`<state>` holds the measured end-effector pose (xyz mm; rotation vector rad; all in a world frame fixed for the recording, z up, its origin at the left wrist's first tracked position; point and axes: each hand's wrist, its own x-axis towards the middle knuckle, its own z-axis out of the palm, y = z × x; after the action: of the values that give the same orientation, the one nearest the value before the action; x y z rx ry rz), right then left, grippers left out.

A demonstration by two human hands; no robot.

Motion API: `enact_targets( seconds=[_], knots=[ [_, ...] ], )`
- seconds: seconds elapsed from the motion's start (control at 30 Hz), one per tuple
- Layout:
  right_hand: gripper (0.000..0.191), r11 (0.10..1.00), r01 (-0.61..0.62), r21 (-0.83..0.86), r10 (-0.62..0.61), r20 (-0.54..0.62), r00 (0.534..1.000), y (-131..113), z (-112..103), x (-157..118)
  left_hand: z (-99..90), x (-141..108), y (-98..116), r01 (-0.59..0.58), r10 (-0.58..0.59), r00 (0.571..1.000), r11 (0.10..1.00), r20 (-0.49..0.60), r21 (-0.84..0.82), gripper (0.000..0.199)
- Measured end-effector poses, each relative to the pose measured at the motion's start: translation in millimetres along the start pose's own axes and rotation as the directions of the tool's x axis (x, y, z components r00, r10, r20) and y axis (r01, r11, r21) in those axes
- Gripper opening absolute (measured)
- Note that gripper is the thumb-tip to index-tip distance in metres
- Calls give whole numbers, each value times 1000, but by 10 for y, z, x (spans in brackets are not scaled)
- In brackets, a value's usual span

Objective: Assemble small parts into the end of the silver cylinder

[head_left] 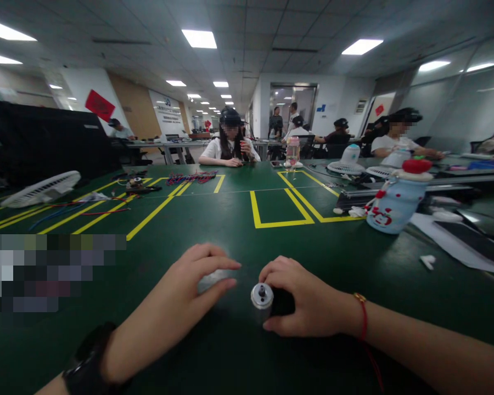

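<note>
My right hand (pixel 302 299) grips a small cylindrical metal motor (pixel 262 299) with a short shaft at its end, just above the green table (pixel 239 219). My left hand (pixel 185 291) is curled around a small pale silvery part (pixel 211 280) between thumb and fingers; most of that part is hidden. The two hands are a few centimetres apart near the table's front edge. A black watch sits on my left wrist, a red string bracelet on my right.
A pale blue bottle with a red cap (pixel 397 200) stands at right beside white papers (pixel 456 238). White fan parts (pixel 41 189) and coloured wires (pixel 191 177) lie at the far left. Yellow tape lines (pixel 282 211) mark the table. Other people sit opposite.
</note>
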<state>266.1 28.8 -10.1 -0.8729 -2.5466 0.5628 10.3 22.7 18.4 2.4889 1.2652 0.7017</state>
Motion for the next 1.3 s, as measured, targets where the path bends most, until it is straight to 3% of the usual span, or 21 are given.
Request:
enact_targets(
  seconds=[0.17, 0.4, 0.57, 0.73, 0.97, 1.3],
  knots=[
    [36, 1000, 15, -17, -15, -6, 1000, 18, 6, -2, 86, 50, 321, -3, 15, 998, 979, 57, -205, 21],
    [35, 1000, 12, -19, -12, 2, 1000, 3, 5, 0, 154, 105, 354, 27, -10, 998, 957, 59, -290, 13],
    [36, 1000, 14, -21, -14, -14, 1000, 19, 15, -2, 91, 110, 330, 46, -40, 999, 935, 24, -352, 10],
    [37, 1000, 10, -18, -11, -5, 1000, 21, 7, -1, 34, 31, 185, 82, -70, 996, 948, 51, -307, 11],
    [36, 1000, 9, -18, -9, -15, 1000, 8, 9, 6, 205, -113, -9, 73, -38, 987, 972, 158, -225, 16],
    [35, 1000, 6, 5, -6, -10, 1000, -10, -12, -1, 272, -126, -40, 59, -27, 975, 989, 222, -135, 18]
  ],
)
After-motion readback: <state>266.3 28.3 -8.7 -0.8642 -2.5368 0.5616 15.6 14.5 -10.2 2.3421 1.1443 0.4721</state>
